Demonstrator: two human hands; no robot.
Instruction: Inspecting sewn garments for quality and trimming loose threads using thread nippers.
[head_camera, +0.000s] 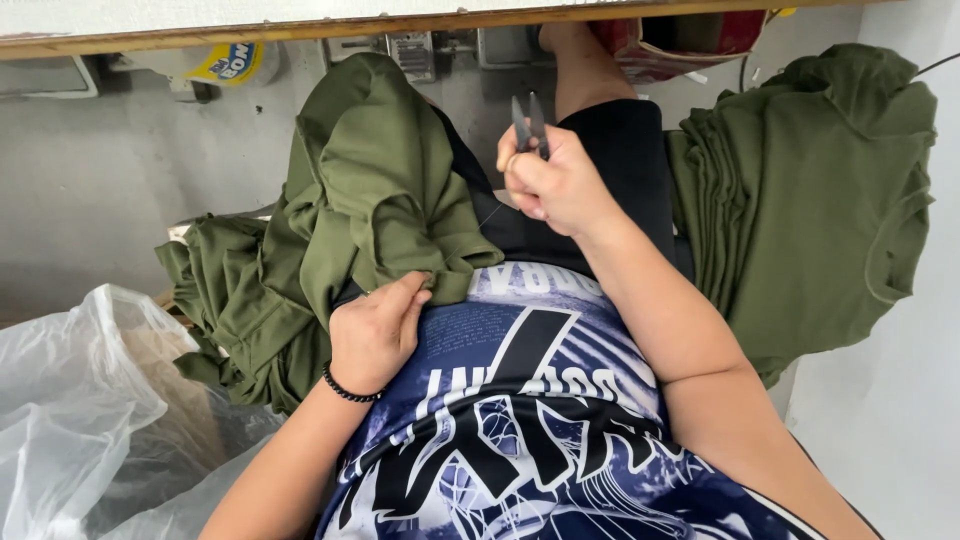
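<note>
I saw a yellow-and-blue labelled package (228, 62) under the bench edge, and a red bag (680, 40), possibly plastic, top right.

The olive green garment (370, 190) I'm working on is draped over my left thigh, bunched and folded, its far part humped up and its lower edge lying against my printed shirt (530, 400), where I pinch it. The small thread snips (530, 122) stand upright above my shirt, to the right of the garment, blades together and pointing away from me.
</note>
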